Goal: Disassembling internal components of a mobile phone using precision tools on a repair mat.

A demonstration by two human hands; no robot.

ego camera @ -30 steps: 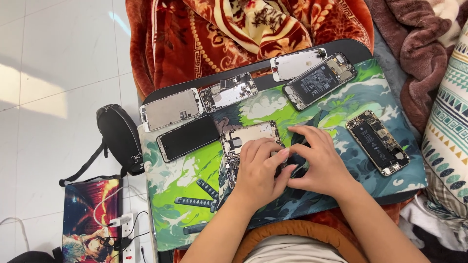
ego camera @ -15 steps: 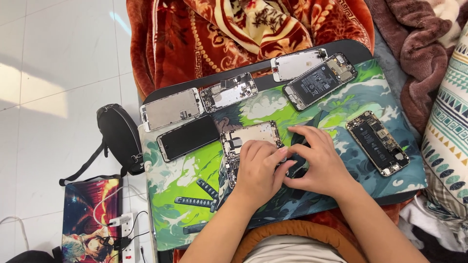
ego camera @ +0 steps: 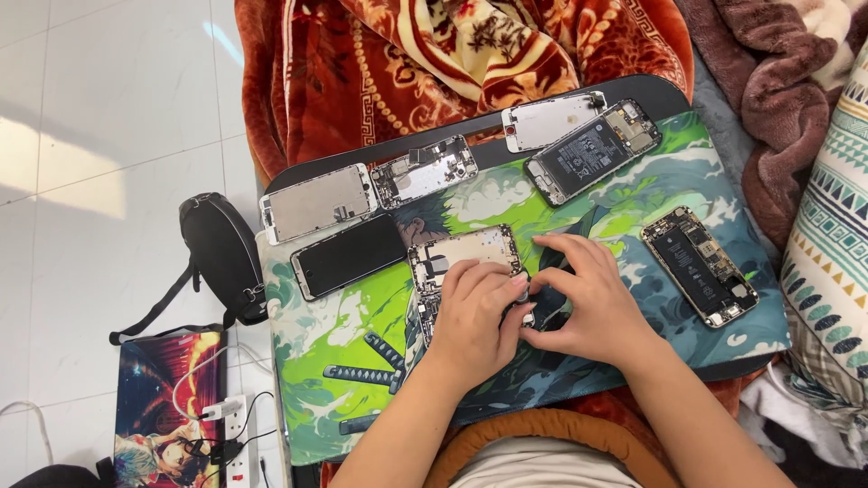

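From the head camera, looking straight down, my left hand [ego camera: 475, 312] and right hand [ego camera: 583, 303] meet at the middle of the tabletop [ego camera: 470, 154], over the green picture mat [ego camera: 334, 361]. Both sets of fingers are curled in tight around a small dark part [ego camera: 541, 312] pinched between them; it is mostly hidden, so I cannot tell just what it is. It sits just at 4 o'clock from the opened phone shell [ego camera: 466, 248], whose lower edge my left hand covers. I judge the main risk is the part slipping out of so small a pinch and dropping onto the busy pattern of the mat, where it would be hard to find. My left wrist lies across the shell, so leaning on it could bend something inside. At 9 o'clock the black screen [ego camera: 348, 256] lies near my left forearm, and a sweep of the elbow could push it toward the mat's edge. At 3 o'clock the open phone with its battery [ego camera: 701, 265] lies bare, near my right wrist, and could be knocked the same way.
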